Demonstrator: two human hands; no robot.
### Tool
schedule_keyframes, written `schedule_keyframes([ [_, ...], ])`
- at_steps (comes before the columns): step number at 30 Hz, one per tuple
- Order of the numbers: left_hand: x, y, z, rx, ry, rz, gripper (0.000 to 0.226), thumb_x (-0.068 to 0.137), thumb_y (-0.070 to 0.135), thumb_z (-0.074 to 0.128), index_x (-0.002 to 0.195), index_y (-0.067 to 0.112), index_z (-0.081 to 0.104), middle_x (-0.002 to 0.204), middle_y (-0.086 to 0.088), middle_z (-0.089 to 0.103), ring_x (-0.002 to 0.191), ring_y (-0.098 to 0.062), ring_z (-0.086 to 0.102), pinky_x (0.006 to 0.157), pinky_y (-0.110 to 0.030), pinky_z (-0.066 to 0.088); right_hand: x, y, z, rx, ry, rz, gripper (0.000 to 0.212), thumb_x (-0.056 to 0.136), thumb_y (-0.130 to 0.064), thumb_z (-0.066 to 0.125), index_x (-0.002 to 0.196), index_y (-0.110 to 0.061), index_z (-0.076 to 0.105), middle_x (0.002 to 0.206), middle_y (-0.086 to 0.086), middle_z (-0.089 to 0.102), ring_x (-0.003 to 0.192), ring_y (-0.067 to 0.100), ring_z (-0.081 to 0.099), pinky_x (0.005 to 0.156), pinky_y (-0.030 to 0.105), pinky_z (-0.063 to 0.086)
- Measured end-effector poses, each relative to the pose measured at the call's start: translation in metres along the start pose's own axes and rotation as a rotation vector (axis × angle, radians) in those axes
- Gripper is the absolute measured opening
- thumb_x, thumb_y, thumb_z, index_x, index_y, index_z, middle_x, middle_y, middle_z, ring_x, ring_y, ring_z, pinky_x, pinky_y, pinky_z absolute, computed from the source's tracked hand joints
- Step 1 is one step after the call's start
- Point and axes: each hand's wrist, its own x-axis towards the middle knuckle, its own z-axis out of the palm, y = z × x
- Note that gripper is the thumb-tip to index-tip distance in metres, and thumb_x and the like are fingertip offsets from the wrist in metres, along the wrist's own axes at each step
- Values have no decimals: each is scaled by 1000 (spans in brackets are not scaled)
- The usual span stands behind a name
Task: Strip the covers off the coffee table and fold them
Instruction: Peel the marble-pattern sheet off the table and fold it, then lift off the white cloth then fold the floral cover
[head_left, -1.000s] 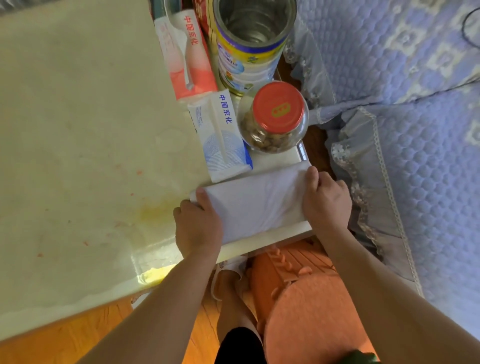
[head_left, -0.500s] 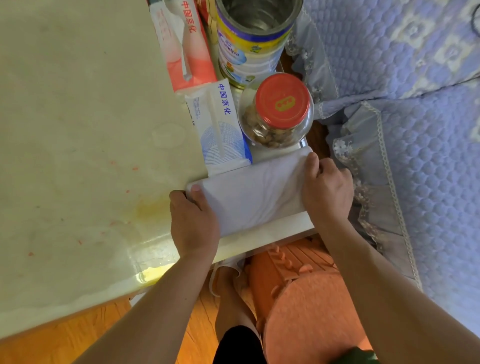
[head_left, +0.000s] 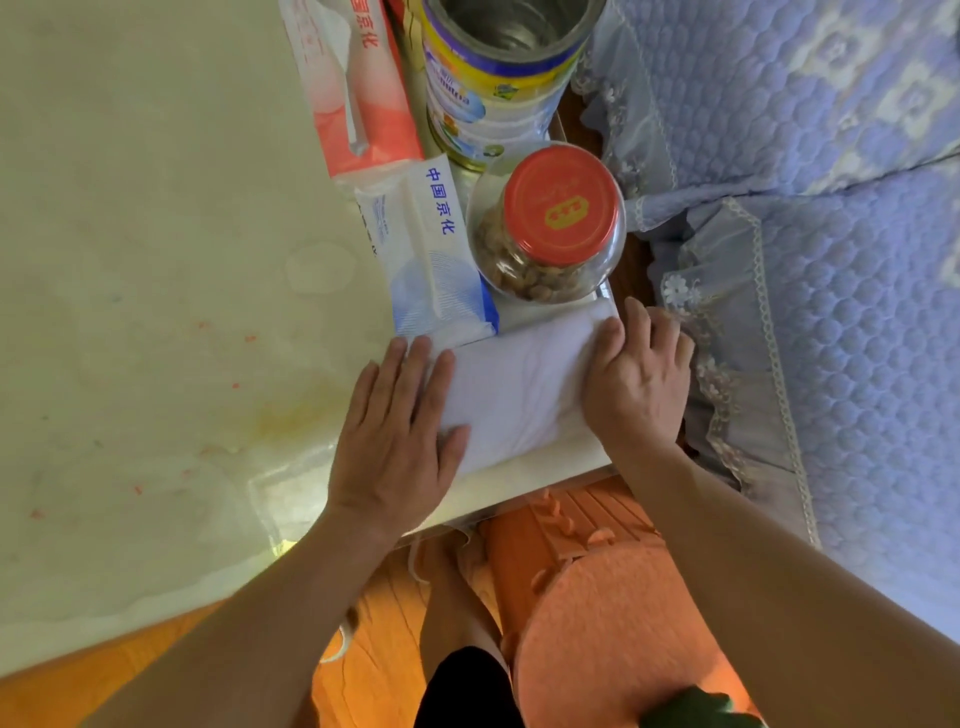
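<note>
Folded white cloth cover (head_left: 519, 395) lies as a compact rectangle at the near right corner of the pale coffee-table surface (head_left: 156, 260), just in front of a blue-and-white tissue pack (head_left: 431, 260) and a clear glass jar with a red lid (head_left: 550, 228). Left hand (head_left: 400, 441) rests flat on its left end, fingers straight and pressing down, gripping nothing. Right hand (head_left: 634, 384) lies on the right end with fingers loosely spread over the edge, also pressing rather than pinching. Judging by the neat, thick shape, this cover looks nearly finished, at the smoothing stage. A translucent, stained sheet (head_left: 130, 441) appears to cover most of the surface beyond; if it counts as a cover, stripping and folding it is left to do.
</note>
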Motion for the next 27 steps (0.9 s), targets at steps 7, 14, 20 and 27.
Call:
schedule_keyframes([
  [7,6,-7,18,-17,-90,-10,74,101,51,37,159,7,24,166,-20,18,153,-39,17,123,-52,17,5,-2,-4,112,-98,-46,60,105,-51,11,156,-25,28,159,0,32,145,22,23,122,43,19],
  [14,11,13,-53,96,-444,-140,74,104,54,22,159,22,-14,166,-15,-24,154,-37,-17,125,-51,-6,-1,-11,-35,40,-341,129,70,99,-62,4,159,-27,13,162,8,25,149,33,16,123,51,14],
  [20,-59,8,-148,-211,-652,-302,65,103,49,32,161,30,12,170,-5,4,155,-30,6,125,-43,15,-76,-34,-97,222,-207,188,62,103,-38,38,156,-12,20,160,15,24,146,34,20,120,46,19],
  [27,-211,-73,-213,-673,-590,-896,42,104,29,51,143,15,55,133,-10,62,114,-25,62,91,-29,46,-192,-66,-145,373,-311,215,51,97,-19,52,146,-17,41,151,12,36,136,32,37,109,44,35],
])
